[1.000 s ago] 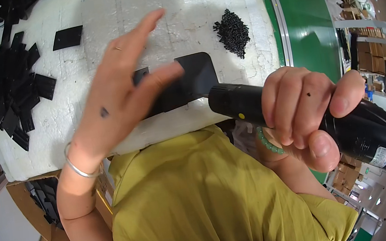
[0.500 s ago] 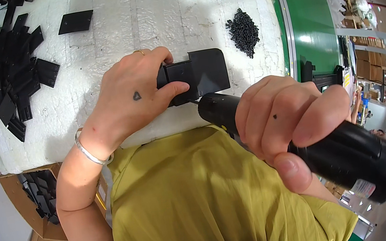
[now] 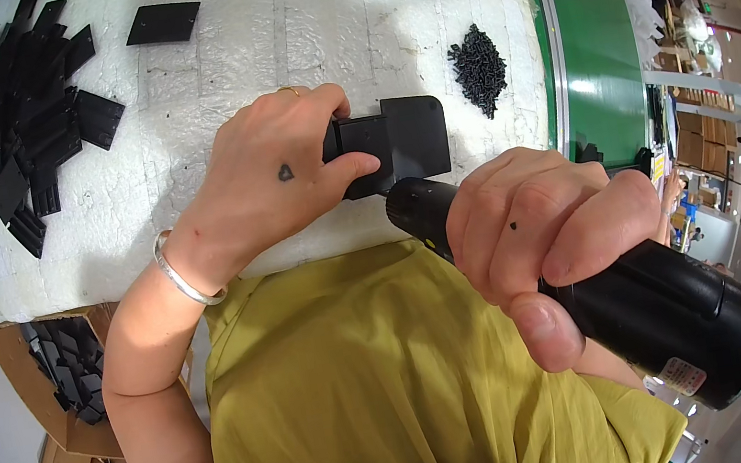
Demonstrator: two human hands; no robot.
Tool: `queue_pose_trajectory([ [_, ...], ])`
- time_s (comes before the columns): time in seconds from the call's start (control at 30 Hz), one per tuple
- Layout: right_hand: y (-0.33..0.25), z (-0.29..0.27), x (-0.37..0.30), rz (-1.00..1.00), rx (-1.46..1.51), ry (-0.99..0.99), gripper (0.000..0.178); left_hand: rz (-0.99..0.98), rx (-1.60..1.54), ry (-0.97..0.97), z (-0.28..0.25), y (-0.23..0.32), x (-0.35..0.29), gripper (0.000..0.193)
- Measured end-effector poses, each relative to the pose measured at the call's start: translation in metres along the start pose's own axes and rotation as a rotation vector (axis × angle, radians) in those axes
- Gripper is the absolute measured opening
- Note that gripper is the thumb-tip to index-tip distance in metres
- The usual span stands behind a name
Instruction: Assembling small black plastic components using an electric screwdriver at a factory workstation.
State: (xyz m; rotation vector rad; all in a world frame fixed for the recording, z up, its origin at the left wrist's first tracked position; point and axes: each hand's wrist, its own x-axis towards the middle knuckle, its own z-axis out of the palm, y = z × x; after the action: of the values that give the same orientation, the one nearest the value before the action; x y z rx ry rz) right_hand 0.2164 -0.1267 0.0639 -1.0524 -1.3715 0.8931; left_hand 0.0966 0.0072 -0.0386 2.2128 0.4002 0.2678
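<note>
My left hand (image 3: 283, 168) is closed on a black plastic part (image 3: 367, 147), with the thumb on its top and the fingers along its far side. A flat black plate with a rounded corner (image 3: 419, 136) extends from the right side of that part; whether the two are one piece I cannot tell. My right hand (image 3: 550, 232) wraps round a black electric screwdriver (image 3: 683, 308). Its nose points at the near edge of the part, and the tip is too hidden to show whether it touches.
Many flat black pieces (image 3: 35, 130) lie heaped at the far left of the white foam-topped table (image 3: 282, 42). A single black plate (image 3: 163, 23) lies apart from them. Right of centre is a pile of small black screws (image 3: 480, 72). A cardboard box (image 3: 26, 383) with black pieces stands at the lower left.
In the picture, my left hand and the black part sit slightly further right, as do the screw pile and the loose plate. Both hands keep their grips.
</note>
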Motion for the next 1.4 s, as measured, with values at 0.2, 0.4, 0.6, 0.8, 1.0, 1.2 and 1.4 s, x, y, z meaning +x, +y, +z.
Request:
queue_pose_trajectory([
  [0.2, 0.001, 0.008, -0.005, -0.042, 0.079, 0.263, 0.025, 0.059, 0.005, 0.133, -0.002, -0.004, 0.001, 0.034],
  [0.4, 0.001, -0.010, -0.014, -0.084, 0.073, 0.839, 0.058, -0.094, -1.145, 0.425, -0.014, 0.039, 0.009, 0.046],
  [0.6, 0.026, -0.003, -0.002, 0.225, 0.058, 0.728, 0.041, -0.080, -1.247, 0.306, -0.007, 0.063, 0.015, 0.048],
  [0.8, 0.019, -0.011, -0.013, 0.240, 0.154, 0.743, 0.040, -0.127, -1.715, -0.178, -0.048, 0.034, 0.024, 0.047],
  [1.0, 0.012, -0.017, -0.018, 0.302, 0.212, 0.732, 0.045, -0.065, -1.749, -0.256, -0.060, 0.022, 0.020, 0.046],
  [1.2, 0.011, -0.016, -0.018, 0.311, 0.203, 0.746, 0.046, -0.025, -1.780, -0.355, -0.056, 0.012, 0.019, 0.042],
  [1.4, 0.012, -0.019, -0.018, 0.166, 0.130, 0.812, 0.046, -0.182, -1.052, 0.299, -0.065, 0.025, 0.009, 0.040],
])
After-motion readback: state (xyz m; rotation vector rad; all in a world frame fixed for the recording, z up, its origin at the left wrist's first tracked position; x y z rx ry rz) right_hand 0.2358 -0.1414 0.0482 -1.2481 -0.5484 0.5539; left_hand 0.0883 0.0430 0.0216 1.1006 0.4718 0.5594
